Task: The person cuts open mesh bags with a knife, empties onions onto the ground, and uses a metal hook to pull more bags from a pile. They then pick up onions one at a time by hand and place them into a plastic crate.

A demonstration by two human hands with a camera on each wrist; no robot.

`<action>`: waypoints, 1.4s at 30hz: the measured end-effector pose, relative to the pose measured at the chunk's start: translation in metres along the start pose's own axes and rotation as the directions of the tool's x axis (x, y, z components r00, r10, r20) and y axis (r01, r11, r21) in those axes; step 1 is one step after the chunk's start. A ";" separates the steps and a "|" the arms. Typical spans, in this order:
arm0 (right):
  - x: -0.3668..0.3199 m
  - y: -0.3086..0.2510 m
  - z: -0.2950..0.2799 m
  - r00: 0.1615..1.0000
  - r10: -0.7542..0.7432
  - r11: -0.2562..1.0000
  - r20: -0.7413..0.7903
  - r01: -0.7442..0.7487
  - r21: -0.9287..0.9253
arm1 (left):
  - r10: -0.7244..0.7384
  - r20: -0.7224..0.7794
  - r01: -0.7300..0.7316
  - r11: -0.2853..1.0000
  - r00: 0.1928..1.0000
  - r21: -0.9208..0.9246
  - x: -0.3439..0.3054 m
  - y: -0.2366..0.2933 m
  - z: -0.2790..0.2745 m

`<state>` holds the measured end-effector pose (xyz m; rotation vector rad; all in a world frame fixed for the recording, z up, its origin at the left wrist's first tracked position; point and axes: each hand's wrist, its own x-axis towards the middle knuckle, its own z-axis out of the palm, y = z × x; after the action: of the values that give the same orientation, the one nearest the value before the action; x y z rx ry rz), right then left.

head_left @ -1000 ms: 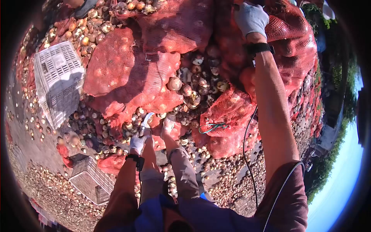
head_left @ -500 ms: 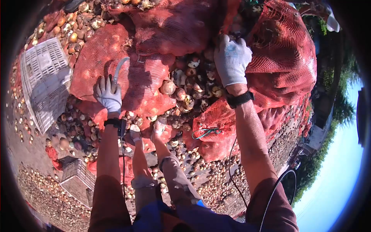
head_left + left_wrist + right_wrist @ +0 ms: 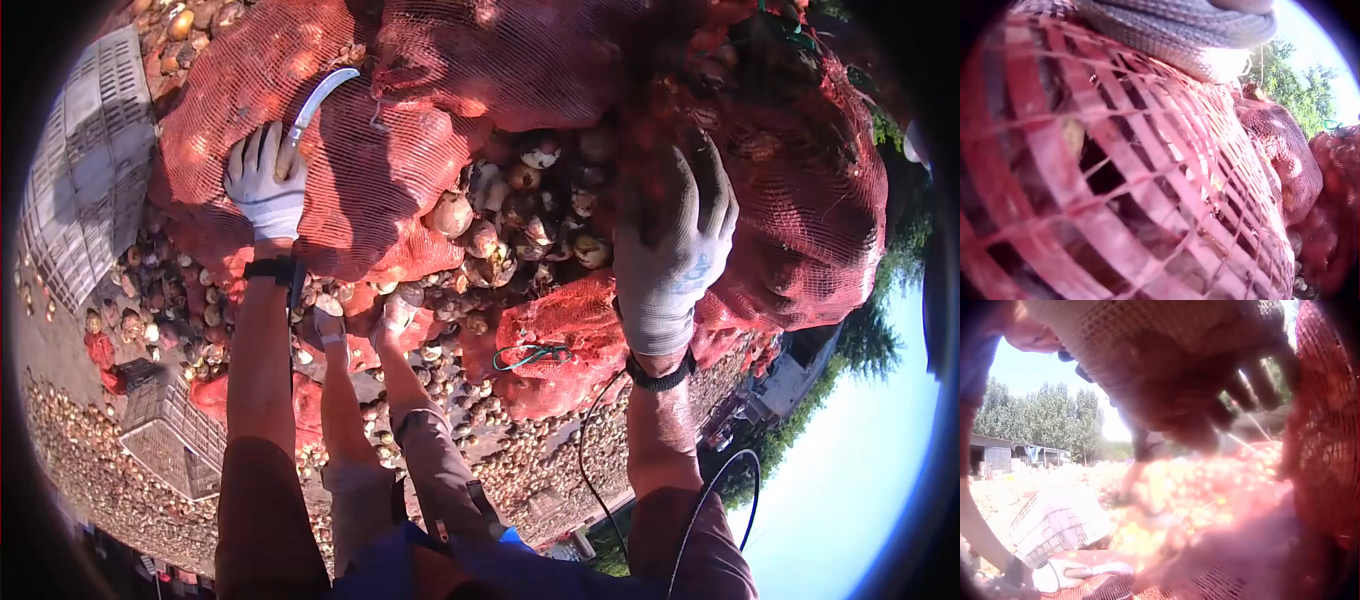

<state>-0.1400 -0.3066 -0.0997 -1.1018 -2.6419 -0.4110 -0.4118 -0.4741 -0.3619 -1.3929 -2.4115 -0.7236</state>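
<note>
My gloved left hand (image 3: pixel 268 190) rests on a red mesh sack of onions (image 3: pixel 350 190) at the left, fingers pointing away from me. It holds a knife with a curved blade (image 3: pixel 322 100) on its thumb side, the tip pointing away and to the right. Close up in the left wrist view is the sack's netting (image 3: pixel 1116 206), the glove along the top. My gloved right hand (image 3: pixel 675 250), its fingers extended, lies against a bulging red mesh sack (image 3: pixel 800 210) at the right. Its fingertips reach into dark shade between sacks.
Loose onions (image 3: pixel 452 215) lie between the sacks. A smaller red sack with green cord (image 3: pixel 560 370) lies nearer me. White plastic crates (image 3: pixel 85 160) stand at the left, and a black cable (image 3: pixel 582 450) hangs beside my right arm.
My left hand, with the knife, has moved from beside my legs up onto the left sack. The right hand has come back toward me, its curled fingers now extended against the right sack.
</note>
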 end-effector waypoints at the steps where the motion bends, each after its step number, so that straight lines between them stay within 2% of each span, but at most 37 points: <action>1: -0.022 -0.012 0.007 0.997 -0.011 0.998 0.081 0.006 0.061 | -0.047 0.099 0.044 0.999 0.994 0.027 0.003 0.001 -0.004; 2: -0.044 -0.023 0.027 0.956 -0.047 0.990 0.288 0.006 0.141 | -0.022 -0.009 0.022 0.999 1.000 -0.031 -0.001 -0.001 -0.002; 3: -0.074 -0.033 0.056 0.814 -0.003 0.986 0.581 -0.092 0.135 | -0.061 -0.023 0.062 0.998 0.998 0.016 -0.002 0.000 -0.004; 4: -0.095 -0.046 0.082 0.728 -0.032 0.985 0.684 -0.091 0.143 | -0.102 -0.007 0.102 0.995 0.995 0.000 -0.006 -0.002 -0.006; 5: -0.118 -0.057 0.113 0.636 -0.010 0.995 0.772 -0.068 0.069 | -0.134 -0.027 0.134 0.991 0.991 -0.017 -0.010 -0.005 -0.004; 7: -0.144 -0.072 0.161 0.654 -0.072 0.956 0.753 -0.169 0.238 | -0.181 -0.028 0.180 0.983 0.983 -0.023 -0.017 -0.008 0.000; 8: -0.153 -0.084 0.182 0.644 -0.030 0.950 0.765 -0.220 0.222 | -0.204 -0.017 0.203 0.979 0.979 -0.026 -0.017 -0.007 -0.003; 9: -0.168 -0.079 0.206 0.659 -0.075 0.951 0.749 -0.179 0.253 | -0.192 -0.013 0.192 0.981 0.981 -0.010 -0.017 -0.008 -0.002; 11: -0.195 -0.074 0.255 0.538 -0.056 0.943 0.841 -0.248 0.221 | -0.201 -0.027 0.200 0.979 0.979 -0.049 -0.016 -0.009 0.000; 13: -0.189 -0.094 0.251 0.546 0.047 0.966 0.836 -0.237 0.101 | -0.193 -0.042 0.193 0.981 0.980 -0.008 -0.017 -0.009 -0.004; 14: -0.189 -0.103 0.251 0.573 0.103 0.951 0.813 -0.297 0.089 | -0.177 -0.067 0.176 0.984 0.982 -0.018 -0.018 -0.011 -0.005; 17: -0.191 -0.104 0.253 0.639 0.100 0.917 0.763 -0.357 0.178 | -0.208 -0.062 0.207 0.978 0.976 -0.029 -0.016 -0.009 -0.008; 19: -0.192 -0.102 0.244 0.610 0.169 0.871 0.775 -0.460 0.173 | -0.203 -0.032 0.201 0.978 0.979 -0.056 -0.015 -0.009 -0.012; 20: -0.188 -0.104 0.236 0.597 0.196 0.845 0.778 -0.505 0.175 | -0.250 0.053 0.253 0.966 0.967 -0.052 -0.013 -0.009 -0.016; 21: -0.188 -0.106 0.225 0.589 0.254 0.702 0.767 -0.658 0.272 | -0.254 0.144 0.256 0.967 0.956 0.002 -0.010 -0.008 -0.021; 23: -0.189 -0.098 0.190 0.546 0.358 0.326 0.757 -0.833 0.447 | -0.260 0.189 0.276 0.960 0.947 -0.059 -0.013 -0.010 -0.018; 24: -0.186 -0.090 0.166 0.501 0.296 0.060 0.814 -0.860 0.507 | -0.268 0.218 0.295 0.950 0.938 -0.104 -0.014 -0.007 -0.030; 25: -0.177 -0.089 0.134 0.465 0.206 -0.209 0.861 -0.838 0.503 | -0.374 0.154 0.396 0.905 0.914 -0.152 -0.023 -0.001 -0.037; 26: -0.167 -0.101 0.101 0.479 0.271 -0.184 0.835 -0.826 0.533 | -0.425 0.142 0.447 0.866 0.894 -0.225 -0.034 0.003 -0.061; 27: -0.183 -0.084 0.105 0.555 0.205 -0.193 0.806 -0.785 0.589 | -0.493 0.110 0.505 0.831 0.863 -0.236 -0.052 0.007 -0.076; 28: -0.179 -0.084 0.091 0.556 0.151 -0.174 0.817 -0.799 0.576 | -0.538 0.128 0.553 0.805 0.833 -0.216 -0.074 0.010 -0.097; 29: -0.176 -0.090 0.074 0.557 0.099 -0.156 0.824 -0.809 0.566 | -0.589 0.220 0.626 0.759 0.777 -0.180 -0.100 0.015 -0.116; 30: -0.175 -0.098 0.063 0.507 0.111 -0.209 0.855 -0.829 0.519 | -0.632 0.309 0.690 0.712 0.711 -0.130 -0.126 0.019 -0.136; 31: -0.176 -0.104 0.058 0.470 0.137 -0.271 0.872 -0.829 0.489 | -0.691 0.381 0.772 0.627 0.614 -0.108 -0.152 0.024 -0.152; 32: -0.182 -0.107 0.060 0.450 0.132 -0.281 0.883 -0.838 0.468 | -0.720 0.467 0.830 0.555 0.514 -0.057 -0.169 0.029 -0.185; 33: -0.189 -0.111 0.065 0.428 0.122 -0.294 0.895 -0.846 0.445 | -0.746 0.443 0.850 0.522 0.496 -0.073 -0.219 0.030 -0.174; 34: -0.193 -0.119 0.065 0.385 0.102 -0.299 0.917 -0.868 0.397 | -0.802 0.565 0.963 0.266 0.193 0.049 -0.224 0.030 -0.200; 35: -0.201 -0.119 0.069 0.328 0.078 -0.294 0.941 -0.895 0.336 | -0.843 0.477 0.921 0.359 0.248 0.155 -0.228 0.033 -0.242; 36: -0.236 -0.099 0.114 0.329 0.034 -0.383 0.944 -0.868 0.317 | -0.864 0.493 0.985 0.156 0.102 0.069 -0.259 0.026 -0.245; 37: -0.257 -0.085 0.150 0.328 -0.021 -0.462 0.944 -0.841 0.282 | -0.871 0.491 0.988 0.076 -0.001 0.136 -0.268 0.020 -0.266; 38: -0.244 -0.094 0.138 0.376 0.003 -0.319 0.927 -0.878 0.357 | -0.875 0.469 0.992 -0.098 -0.124 0.078 -0.281 0.014 -0.281; 39: -0.237 -0.111 0.120 0.421 0.021 -0.162 0.907 -0.894 0.419 | -0.882 0.421 0.975 -0.158 -0.211 0.157 -0.274 0.008 -0.308; 41: -0.222 -0.147 0.081 0.507 0.023 0.168 0.861 -0.851 0.497 | -0.866 0.416 0.958 -0.281 -0.279 0.056 -0.301 -0.007 -0.330; 42: -0.222 -0.150 0.079 0.519 0.013 0.183 0.855 -0.842 0.508 | -0.864 0.398 0.948 -0.312 -0.308 0.055 -0.310 -0.011 -0.337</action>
<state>-0.1063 -0.5244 -0.2709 -1.6525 -1.9291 1.8502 -0.2718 -0.8877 -0.2235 1.3260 -3.3254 -1.2046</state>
